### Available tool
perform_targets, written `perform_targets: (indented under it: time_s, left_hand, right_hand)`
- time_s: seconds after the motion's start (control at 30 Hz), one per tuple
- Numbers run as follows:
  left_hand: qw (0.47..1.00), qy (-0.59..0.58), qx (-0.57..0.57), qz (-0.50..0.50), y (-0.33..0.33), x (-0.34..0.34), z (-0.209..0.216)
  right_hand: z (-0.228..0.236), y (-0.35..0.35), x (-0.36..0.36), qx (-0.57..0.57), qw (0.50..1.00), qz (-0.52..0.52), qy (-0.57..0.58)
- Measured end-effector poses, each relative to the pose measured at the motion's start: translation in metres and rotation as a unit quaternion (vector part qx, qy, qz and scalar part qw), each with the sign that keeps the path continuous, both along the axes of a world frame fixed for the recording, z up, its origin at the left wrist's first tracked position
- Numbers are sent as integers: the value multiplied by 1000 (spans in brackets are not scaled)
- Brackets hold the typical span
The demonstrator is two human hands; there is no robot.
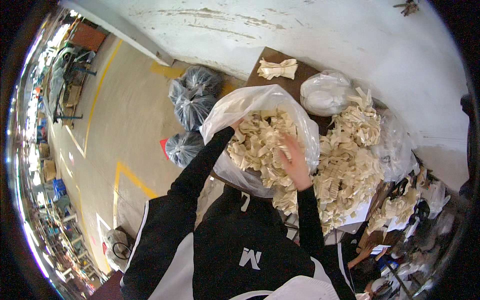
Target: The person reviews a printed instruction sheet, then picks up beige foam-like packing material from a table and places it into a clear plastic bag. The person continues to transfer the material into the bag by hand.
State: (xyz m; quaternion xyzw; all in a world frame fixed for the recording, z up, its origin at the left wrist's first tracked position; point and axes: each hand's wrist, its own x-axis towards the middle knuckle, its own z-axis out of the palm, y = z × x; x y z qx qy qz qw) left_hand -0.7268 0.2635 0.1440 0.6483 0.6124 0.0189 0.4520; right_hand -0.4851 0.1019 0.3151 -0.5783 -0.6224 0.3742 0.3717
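A clear plastic bag (212, 112) gapes wide in front of me, with many cream fabric strips (255, 142) heaped inside. My left hand (238, 123) is at the bag's left inner side, against the strips; its fingers are mostly hidden. On the right of the bag's mouth, my right hand (296, 162) lies over the strips, a little blurred, its thumb and fingers apart and no strip plainly gripped. A larger loose pile of cream strips (345, 175) spreads over the table to the right of the bag.
A tied bundle of strips (277, 68) rests on the brown table (270, 55) by the wall. A filled clear bag (326, 92) stands beside it. Dark plastic-wrapped bundles (192, 110) sit on the floor at left. Another person's hand (361, 256) shows at lower right.
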Motion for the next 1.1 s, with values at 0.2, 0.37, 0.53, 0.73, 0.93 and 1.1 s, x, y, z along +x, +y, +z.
perform_targets:
  time_s: [0.2, 0.37, 0.53, 0.73, 0.93, 1.1]
  left_hand:
    - [984, 35, -136, -107, 30, 9, 11]
    - [982, 8, -137, -133, 30, -9, 26]
    - [994, -63, 5, -93, -5, -45, 45]
    - [962, -93, 214, -143, -119, -15, 102]
    - [954, -83, 64, -281, -171, 19, 164]
    - [934, -248, 22, -257, -71, 15, 130]
  right_hand:
    - [-16, -93, 0, -116, 990, -74, 29]
    - [-22, -105, -14, -119, 985, -117, 28]
    - [-20, -72, -55, -206, 923, -162, 282]
    - [-54, -48, -130, -171, 855, -230, 433]
    - [-103, -85, -100, -164, 781, -216, 562]
    - [-87, -111, -112, -121, 744, -267, 600]
